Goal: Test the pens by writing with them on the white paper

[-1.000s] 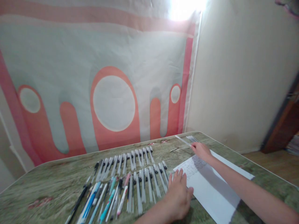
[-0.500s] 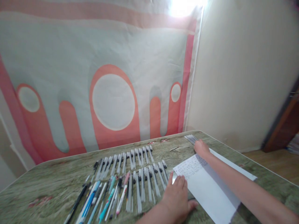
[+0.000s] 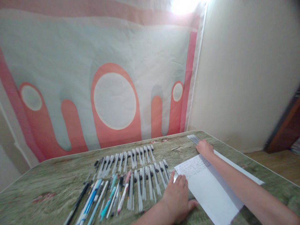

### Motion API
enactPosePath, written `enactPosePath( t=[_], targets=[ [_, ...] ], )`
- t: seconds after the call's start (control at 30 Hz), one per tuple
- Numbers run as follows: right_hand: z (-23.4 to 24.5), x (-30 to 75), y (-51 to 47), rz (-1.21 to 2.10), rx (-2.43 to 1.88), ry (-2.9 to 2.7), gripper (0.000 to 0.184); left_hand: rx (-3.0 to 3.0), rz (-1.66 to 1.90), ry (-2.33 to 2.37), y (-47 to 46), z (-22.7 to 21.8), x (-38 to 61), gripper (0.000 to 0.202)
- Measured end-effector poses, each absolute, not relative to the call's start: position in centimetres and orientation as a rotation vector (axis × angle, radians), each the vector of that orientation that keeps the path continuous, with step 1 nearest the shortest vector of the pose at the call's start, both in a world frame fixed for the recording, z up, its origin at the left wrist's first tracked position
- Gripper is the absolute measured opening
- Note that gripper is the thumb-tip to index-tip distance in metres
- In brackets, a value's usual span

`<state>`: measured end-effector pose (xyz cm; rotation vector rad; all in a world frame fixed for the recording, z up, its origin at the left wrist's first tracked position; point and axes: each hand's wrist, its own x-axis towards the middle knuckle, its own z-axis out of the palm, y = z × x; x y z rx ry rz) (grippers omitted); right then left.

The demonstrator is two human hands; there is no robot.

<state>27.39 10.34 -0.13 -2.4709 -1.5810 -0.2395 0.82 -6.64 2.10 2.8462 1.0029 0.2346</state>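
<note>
My left hand (image 3: 178, 197) lies flat on the table (image 3: 58, 175), fingers stretched out and together, thumb out to the right. It sits between the rows of clear pens (image 3: 142, 175) and the left edge of a white sheet of paper (image 3: 211, 193) with handwriting at its top. My right hand (image 3: 205, 148) reaches across the paper to a small bunch of clear pens (image 3: 193, 139) at the table's far right corner. Its fingers point away and down onto that bunch and are hidden behind the back of the hand.
Coloured and black pens (image 3: 100, 197) lie fanned at the left end of the near row. A second white sheet (image 3: 241, 170) lies under my right forearm. A pink and grey cloth (image 3: 112, 78) hangs behind the table. A cream wall (image 3: 246, 78) is at right.
My right hand held a thin clear pen up by the far corner; it has since come down onto the bunch there. My left hand slid slightly nearer and stayed flat.
</note>
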Motion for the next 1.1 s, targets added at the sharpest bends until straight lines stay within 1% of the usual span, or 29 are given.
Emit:
enactPosePath(
  t=[0.1,0.2,0.3,0.43,0.5,0.63,0.83,1.0,1.1],
  targets=[
    [0.5,27.0,9.7,-0.255,-2.473,-1.592,0.030,2.827,0.214,1.039,-6.8,2.1,0.9,0.070],
    [1.1,25.7,8.9,-0.280,-2.440,-1.648,0.033,2.760,0.268,1.076,-6.8,2.5,0.7,0.066],
    [1.7,23.1,7.9,-0.264,-2.332,-1.793,0.031,2.704,0.329,1.038,-6.4,3.6,0.2,0.061],
    [1.5,18.6,5.9,-0.187,-2.067,-2.038,0.027,2.725,0.457,1.076,-5.0,5.5,-1.1,0.043],
    [1.0,17.0,4.9,-0.178,-1.944,-2.127,0.023,2.740,0.497,1.132,-4.1,5.9,-2.2,0.043],
    [-0.6,16.3,3.4,-0.281,-1.770,-2.165,0.025,2.695,0.610,1.320,-2.6,5.0,-5.0,0.051],
    [-2.4,18.6,2.5,-0.276,-1.814,-2.070,0.025,2.561,0.746,1.476,-1.9,2.6,-7.0,0.036],
    [-1.1,18.4,1.4,-0.242,-1.819,-2.044,0.024,2.444,1.003,1.444,-2.9,2.4,-6.6,0.034],
    [0.7,16.0,0.3,-0.077,-1.768,-2.147,0.020,2.398,1.101,1.387,-3.5,2.5,-6.5,0.032]
  ],
)
